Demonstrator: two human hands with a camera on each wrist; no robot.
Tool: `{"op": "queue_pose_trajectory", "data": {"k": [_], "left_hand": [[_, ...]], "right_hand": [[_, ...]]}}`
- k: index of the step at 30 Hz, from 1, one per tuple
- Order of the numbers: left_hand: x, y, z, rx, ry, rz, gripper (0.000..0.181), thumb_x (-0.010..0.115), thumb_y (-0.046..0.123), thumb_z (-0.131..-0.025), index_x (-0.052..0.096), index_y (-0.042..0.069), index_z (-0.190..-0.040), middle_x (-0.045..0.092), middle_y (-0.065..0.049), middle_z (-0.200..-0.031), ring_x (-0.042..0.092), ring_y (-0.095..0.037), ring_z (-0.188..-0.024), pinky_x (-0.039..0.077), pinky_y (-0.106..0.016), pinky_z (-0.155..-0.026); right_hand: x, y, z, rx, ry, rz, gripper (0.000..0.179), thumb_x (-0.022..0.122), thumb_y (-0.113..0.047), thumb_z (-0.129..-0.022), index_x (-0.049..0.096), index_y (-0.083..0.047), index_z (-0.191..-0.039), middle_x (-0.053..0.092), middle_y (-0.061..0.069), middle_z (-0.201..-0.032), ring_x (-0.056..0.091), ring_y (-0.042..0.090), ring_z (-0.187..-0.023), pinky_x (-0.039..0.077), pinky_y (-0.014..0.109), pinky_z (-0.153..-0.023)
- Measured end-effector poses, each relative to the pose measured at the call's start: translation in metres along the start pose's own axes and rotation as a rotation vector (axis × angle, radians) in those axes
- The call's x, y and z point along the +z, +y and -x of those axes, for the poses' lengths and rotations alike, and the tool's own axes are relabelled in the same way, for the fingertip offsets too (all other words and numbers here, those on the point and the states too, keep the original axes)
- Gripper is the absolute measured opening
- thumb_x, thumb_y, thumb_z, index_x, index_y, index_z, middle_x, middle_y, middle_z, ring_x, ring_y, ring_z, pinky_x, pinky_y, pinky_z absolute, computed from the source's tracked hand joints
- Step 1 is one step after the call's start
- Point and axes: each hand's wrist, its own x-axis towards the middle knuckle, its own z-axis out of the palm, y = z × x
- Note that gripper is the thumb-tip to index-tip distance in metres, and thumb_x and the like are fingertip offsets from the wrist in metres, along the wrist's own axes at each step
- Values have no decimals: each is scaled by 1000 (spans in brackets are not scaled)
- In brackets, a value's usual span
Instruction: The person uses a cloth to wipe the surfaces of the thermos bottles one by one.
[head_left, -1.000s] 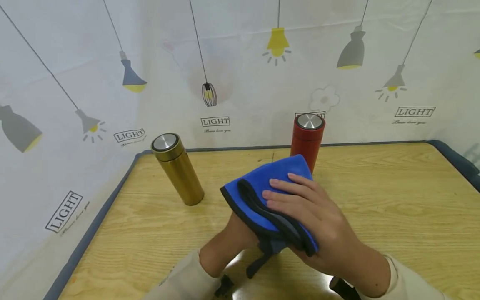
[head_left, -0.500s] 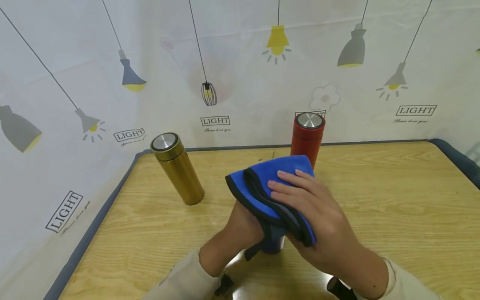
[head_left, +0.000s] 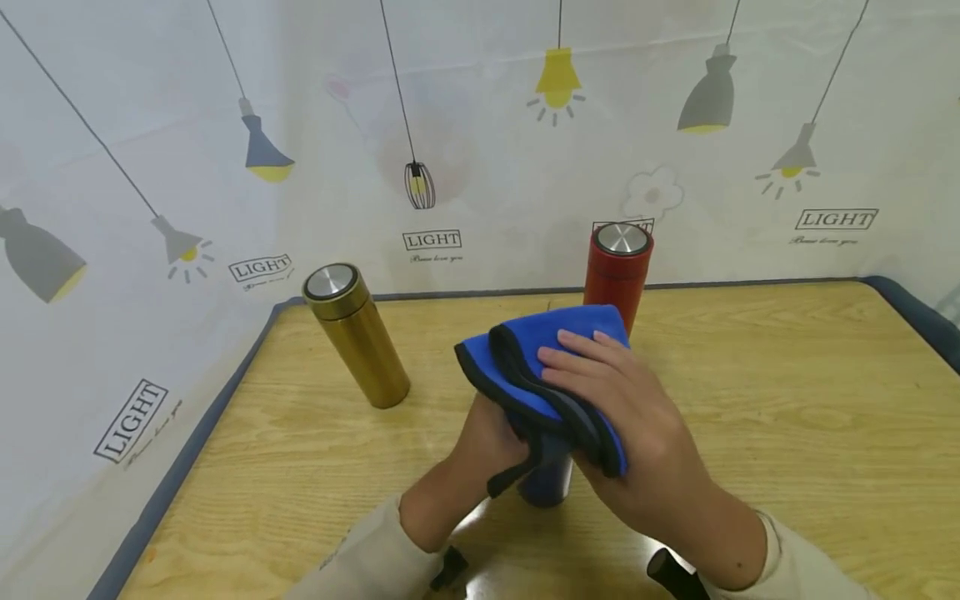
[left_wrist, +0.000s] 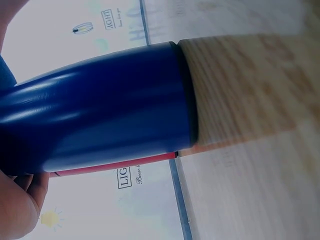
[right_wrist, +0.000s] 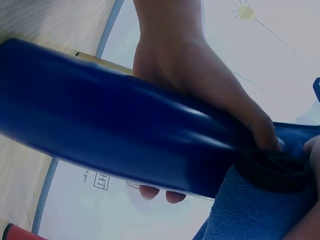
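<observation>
In the head view, a folded blue cloth [head_left: 585,321] with black edging covers the upper part of a blue bottle [head_left: 546,483]. My right hand [head_left: 645,433] holds the cloth there, its fingers spread over the outside. Beneath it, my left hand [head_left: 487,442] grips the bottle, partly hidden by the cloth. The right wrist view shows that left hand [right_wrist: 200,85] wrapped round the smooth blue bottle [right_wrist: 115,115], with fingertips on the far side. In the left wrist view the bottle's dark-rimmed base shows; I cannot tell whether it touches the table. The bottle's top is hidden.
A gold bottle [head_left: 360,342] with a silver lid stands on the wooden table [head_left: 787,400] at the left. Behind the cloth stands a red bottle [head_left: 618,271], its lower part hidden. A lamp-printed white curtain [head_left: 487,108] hangs along the table's back and left edges.
The right hand and cloth have shifted slightly, turning a little and rising. The cloth's hanging black-edged corner has moved up, and more of the blue bottle's lower end shows. Gold and red bottles stay put.
</observation>
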Motion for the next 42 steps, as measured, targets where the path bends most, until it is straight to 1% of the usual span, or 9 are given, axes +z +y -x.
{"op": "queue_pose_trajectory", "data": {"k": [4,8,13,17,22,27,30,35,42], "left_hand": [[-1,11,-2,-48,7,54,70,79,9,-71,50,-6,-133,64,-22,-128,63,-27,-119,49,-36,-107],[0,16,-4,-19,-3,97,73,79,10,-72,45,-2,-136,62,-21,-130,63,-25,-118,50,-37,-105],[-1,20,-6,-20,-11,50,77,82,11,-74,39,8,-138,62,-14,-130,63,-24,-117,52,-42,-102],[0,19,-14,-71,8,8,74,83,13,-78,38,12,-136,65,-8,-126,65,-21,-115,54,-41,-98],[-2,12,-29,-95,49,-19,72,83,15,-80,39,15,-137,65,-5,-126,65,-20,-116,53,-43,-98],[-9,-1,-49,-87,88,-44,71,81,23,-84,37,16,-140,64,-6,-129,65,-22,-118,53,-48,-99],[-13,-10,-64,-101,123,-78,73,77,43,-86,36,18,-141,64,-7,-129,65,-23,-117,53,-49,-98],[-17,-21,-89,-154,180,-93,87,67,72,-78,36,21,-141,64,-5,-125,66,-23,-112,55,-48,-96],[-13,-29,-113,-195,177,-49,80,72,60,-84,34,20,-142,61,-6,-128,65,-24,-113,55,-47,-96]], "right_hand": [[-1,3,4,50,33,-17,36,54,-21,-101,66,9,-115,68,22,-121,54,28,-134,37,40,-118],[-4,3,8,56,94,-102,37,57,-19,-100,65,14,-112,69,23,-120,56,29,-132,40,39,-116],[-13,3,14,95,212,-279,34,59,-9,-99,61,22,-112,68,27,-118,62,30,-123,45,35,-110],[-26,8,24,192,276,-350,29,56,1,-98,58,24,-115,69,22,-119,66,23,-113,50,26,-100],[-39,14,41,317,274,-278,25,51,9,-96,60,21,-116,69,6,-119,65,11,-97,50,18,-88],[-46,21,51,352,249,-217,24,50,14,-93,61,21,-114,69,2,-115,62,9,-90,49,16,-84],[-49,24,55,379,231,-174,24,51,15,-92,61,19,-113,69,0,-114,62,8,-90,49,15,-83],[-53,26,56,404,209,-141,26,50,15,-92,62,17,-115,69,-1,-113,63,7,-89,50,14,-82],[-56,29,55,391,213,-160,25,51,12,-94,62,18,-116,68,0,-114,62,9,-92,49,17,-85]]}}
